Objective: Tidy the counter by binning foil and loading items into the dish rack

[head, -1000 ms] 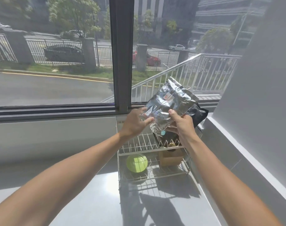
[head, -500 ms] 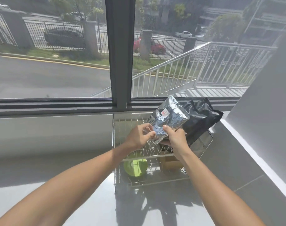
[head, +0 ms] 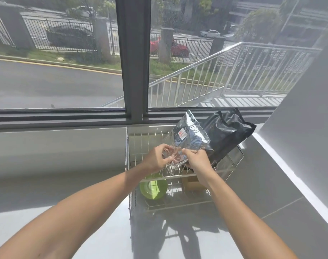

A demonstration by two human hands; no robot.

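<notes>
1. Left hand: fingers curled, pinching the lower left corner of the crinkled silver foil pouch. Closed on it, palm facing right.
2. Right hand: thumb and forefinger pinching the pouch's lower right edge, knuckles up. Both hands are close together, nearly touching, with the crumpled bottom of the pouch between them.
3. Arms: both forearms reach forward and converge over the rack, wrists roughly level, elbows out of frame.
4. Pouch: held upright and tilted back to the right, over the upper tier of the white wire dish rack. Small white label with red print faces the camera. Can't tell whether its bottom edge rests on the wires or hangs just above.
5. Black plastic bag stands in the rack's back right, directly behind the pouch, looks to be touching it.
6. Lower tier: round lime-green plate on the left, brown cardboard box on the right, mostly hidden by the right wrist.
7. Rack sits on the pale grey counter, against the window sill.
8. Step, my read: loading the pouch into the rack, seating phase.
9. Next move needs: lower it until the wires take the weight, lean it on the black bag so it won't flop, then release both pinches.
</notes>
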